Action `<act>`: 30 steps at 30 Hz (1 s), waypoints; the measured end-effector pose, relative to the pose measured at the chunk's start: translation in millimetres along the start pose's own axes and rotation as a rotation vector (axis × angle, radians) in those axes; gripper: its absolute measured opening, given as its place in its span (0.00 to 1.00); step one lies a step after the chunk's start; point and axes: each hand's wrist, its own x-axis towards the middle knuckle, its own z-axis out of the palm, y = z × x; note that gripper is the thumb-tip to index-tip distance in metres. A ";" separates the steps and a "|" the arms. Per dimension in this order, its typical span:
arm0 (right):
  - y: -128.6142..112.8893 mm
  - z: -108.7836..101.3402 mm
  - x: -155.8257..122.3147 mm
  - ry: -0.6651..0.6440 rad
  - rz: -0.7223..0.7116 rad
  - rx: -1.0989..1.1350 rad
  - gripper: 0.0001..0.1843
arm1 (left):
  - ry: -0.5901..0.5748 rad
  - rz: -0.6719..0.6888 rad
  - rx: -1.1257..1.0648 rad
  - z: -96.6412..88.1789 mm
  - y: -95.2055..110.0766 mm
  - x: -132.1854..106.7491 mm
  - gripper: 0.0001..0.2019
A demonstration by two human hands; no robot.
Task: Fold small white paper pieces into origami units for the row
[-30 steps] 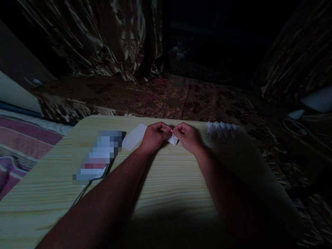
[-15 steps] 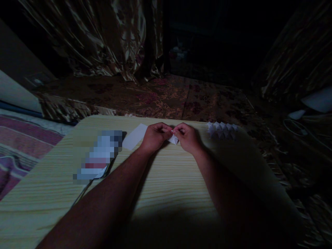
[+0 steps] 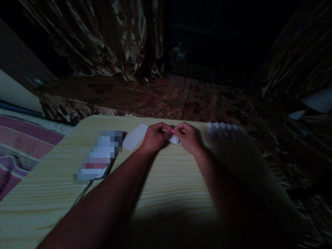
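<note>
Between my two hands, near the table's far edge, is a small folded piece of white paper [image 3: 174,139]. My left hand [image 3: 156,137] pinches it from the left, thumb and fingertips together. From the right, my right hand [image 3: 188,137] grips its upper part in a pinch, and the fingertips of both hands nearly touch. Part of the paper is hidden behind the fingers. Left of my left hand lies a stack or sheet of white paper [image 3: 135,137]. Several folded white paper pieces [image 3: 222,130] stand in rows to the right of my right hand.
A blurred-out phone-like object [image 3: 100,155] with a cable [image 3: 80,194] lies at the left of the wooden table [image 3: 171,180]. Beyond the table is a ledge with a patterned cloth [image 3: 155,93], and curtains [image 3: 124,41] hang behind it. A striped bedspread [image 3: 26,138] is at the left.
Hardly anything differs. The lower part of the folded paper has shifted very slightly to the right; both hands keep their pinch in the same place.
</note>
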 end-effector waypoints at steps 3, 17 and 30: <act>1.1 0.5 0.3 0.004 -0.006 0.025 0.06 | -0.003 -0.003 -0.013 0.2 0.6 0.1 0.15; -3.2 1.3 -0.6 0.014 0.028 0.050 0.05 | -0.001 -0.004 0.010 0.0 0.5 -0.3 0.13; -1.0 1.0 0.3 0.008 0.004 0.070 0.05 | 0.003 -0.014 0.024 -0.2 1.0 -1.0 0.12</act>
